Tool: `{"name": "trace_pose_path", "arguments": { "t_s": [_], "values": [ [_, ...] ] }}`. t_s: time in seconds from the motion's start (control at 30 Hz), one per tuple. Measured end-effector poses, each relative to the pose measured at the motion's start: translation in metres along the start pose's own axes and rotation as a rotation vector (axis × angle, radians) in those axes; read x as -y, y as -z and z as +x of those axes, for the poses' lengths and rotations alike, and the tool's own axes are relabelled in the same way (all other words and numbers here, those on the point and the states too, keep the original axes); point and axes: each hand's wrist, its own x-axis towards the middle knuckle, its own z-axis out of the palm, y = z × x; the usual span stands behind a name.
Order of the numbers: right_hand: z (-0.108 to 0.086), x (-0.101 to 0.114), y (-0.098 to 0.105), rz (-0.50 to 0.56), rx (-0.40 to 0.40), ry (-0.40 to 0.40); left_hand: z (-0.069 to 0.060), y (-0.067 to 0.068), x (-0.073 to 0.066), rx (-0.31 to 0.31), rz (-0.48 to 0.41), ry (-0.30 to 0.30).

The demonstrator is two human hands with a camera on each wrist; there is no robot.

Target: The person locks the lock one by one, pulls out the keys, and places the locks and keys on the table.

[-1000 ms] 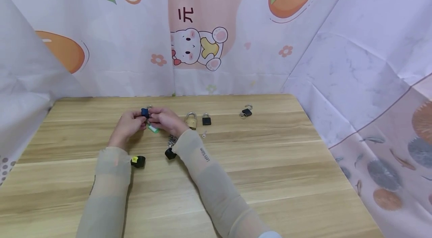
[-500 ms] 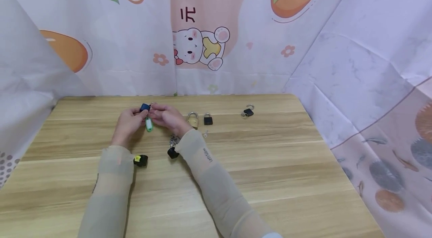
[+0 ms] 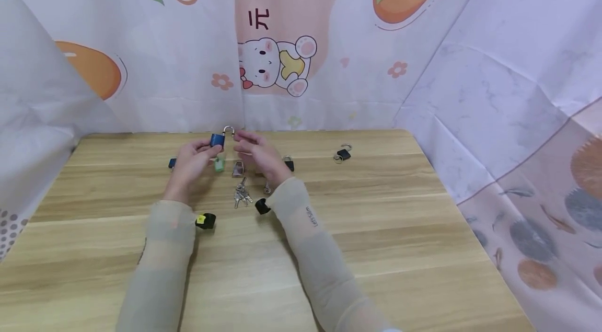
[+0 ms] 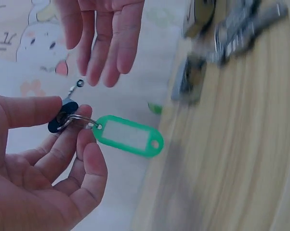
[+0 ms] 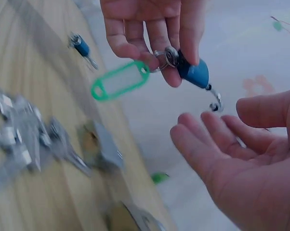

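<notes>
My left hand (image 3: 192, 164) pinches a small blue padlock (image 3: 217, 140) between thumb and fingers, raised above the back of the table. Its shackle (image 3: 228, 129) is swung out of the body, with one end free. From a ring at the keyhole hangs a green-rimmed key tag (image 4: 128, 136) with a pale label. My right hand (image 3: 261, 154) is beside the shackle, palm turned up and fingers loosely extended; in the right wrist view a gap shows between these fingers and the shackle. Whether a key sits inside the lock is hard to see.
On the wooden table (image 3: 376, 248) lie another blue padlock (image 3: 172, 163), a silver padlock (image 3: 238, 169), several loose keys (image 3: 241, 195), a brass padlock (image 4: 200, 17), a black padlock (image 3: 289, 163) and an open black padlock (image 3: 344, 154). A printed curtain (image 3: 188, 70) hangs behind.
Both hands have moved to the right and the padlock has risen with them. My right fingers have parted from it, and its opened shackle now shows fully. The second blue padlock has come into view.
</notes>
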Motion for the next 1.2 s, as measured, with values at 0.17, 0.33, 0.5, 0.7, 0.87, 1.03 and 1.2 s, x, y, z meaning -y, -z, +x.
{"name": "trace_pose_path", "arguments": {
  "t_s": [0.17, 0.33, 0.5, 0.7, 0.87, 1.03, 1.2],
  "values": [
    [-0.009, 0.008, 0.024, 0.023, -0.004, 0.075, -0.003, -0.027, -0.008, 0.026, -0.115, -0.033],
    [-0.017, 0.014, 0.047, 0.022, -0.043, 0.158, -0.004, -0.058, -0.017, 0.057, -0.227, -0.063],
    [-0.021, 0.017, 0.064, 0.036, -0.033, 0.211, -0.007, -0.081, -0.022, 0.075, -0.26, -0.087],
    [-0.026, 0.02, 0.071, 0.036, -0.032, 0.256, -0.009, -0.093, -0.024, 0.112, -0.22, -0.13],
    [-0.026, 0.02, 0.07, 0.007, -0.047, 0.288, -0.009, -0.096, -0.022, 0.118, -0.18, -0.157],
    [-0.027, 0.022, 0.07, 0.023, -0.082, 0.29, -0.009, -0.098, -0.02, 0.114, -0.114, -0.199],
    [-0.029, 0.023, 0.072, -0.003, -0.124, 0.275, -0.009, -0.099, -0.019, 0.112, -0.072, -0.234]
  ]
}}
